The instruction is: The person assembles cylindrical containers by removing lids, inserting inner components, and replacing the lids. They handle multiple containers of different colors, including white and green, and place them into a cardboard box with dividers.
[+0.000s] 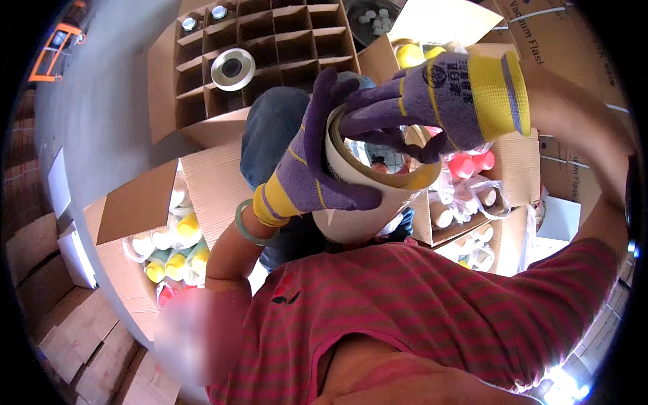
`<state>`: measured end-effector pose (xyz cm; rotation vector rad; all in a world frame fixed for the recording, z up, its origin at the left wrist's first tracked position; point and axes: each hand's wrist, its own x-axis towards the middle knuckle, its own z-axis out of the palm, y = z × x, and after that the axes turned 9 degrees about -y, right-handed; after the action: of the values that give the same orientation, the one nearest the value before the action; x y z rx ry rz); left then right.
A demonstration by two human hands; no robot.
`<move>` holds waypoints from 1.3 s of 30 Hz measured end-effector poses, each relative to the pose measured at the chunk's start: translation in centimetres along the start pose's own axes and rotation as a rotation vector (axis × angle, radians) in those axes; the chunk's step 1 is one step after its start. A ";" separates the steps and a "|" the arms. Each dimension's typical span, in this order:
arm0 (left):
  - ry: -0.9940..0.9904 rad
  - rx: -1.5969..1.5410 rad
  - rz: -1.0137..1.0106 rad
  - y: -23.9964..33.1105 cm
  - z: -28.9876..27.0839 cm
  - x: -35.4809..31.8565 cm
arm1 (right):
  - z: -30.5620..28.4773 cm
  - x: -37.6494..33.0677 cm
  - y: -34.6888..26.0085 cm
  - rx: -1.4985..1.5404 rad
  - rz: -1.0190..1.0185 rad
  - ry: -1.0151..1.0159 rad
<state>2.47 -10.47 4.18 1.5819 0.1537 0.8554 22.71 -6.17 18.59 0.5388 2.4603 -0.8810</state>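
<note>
A wide white cylinder, like a vacuum flask body (pixel 351 219), is tilted against my lap, its mouth up and a shiny mirror-like inside showing. A pale yellowish ring lines the rim. My left hand (pixel 314 152), in a purple and yellow glove, is closed round its left side, thumb low and fingers up the far side. My right hand (pixel 428 98), gloved alike, reaches over the mouth from the right. Its fingers stretch to the far left of the rim, with the thumb apart over the opening. No separate item shows between them.
Ahead stands a divided carton (pixel 266 37) with a white ring-shaped part (pixel 233 69) and two small capped items. Open cartons of bagged, colour-topped bottles stand at left (pixel 179 260) and right (pixel 466 165). A dark tub (pixel 371 27) holds small white pieces. Stacked boxes (pixel 563 50) line the right.
</note>
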 end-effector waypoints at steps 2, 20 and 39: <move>0.017 0.071 -0.031 0.3 0.1 -0.2 | 0.3 -0.4 0.8 0.167 0.068 -0.003; 0.004 0.005 0.037 0.9 1.8 0.0 | 3.1 -2.1 -0.3 -0.083 0.050 0.083; 0.012 -0.043 -0.010 -0.2 2.3 -0.4 | 2.2 -0.3 -2.1 -0.171 0.299 -0.189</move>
<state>3.63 -12.50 3.93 1.5351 0.1511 0.8554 22.54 -9.20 18.28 0.7038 2.1852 -0.5681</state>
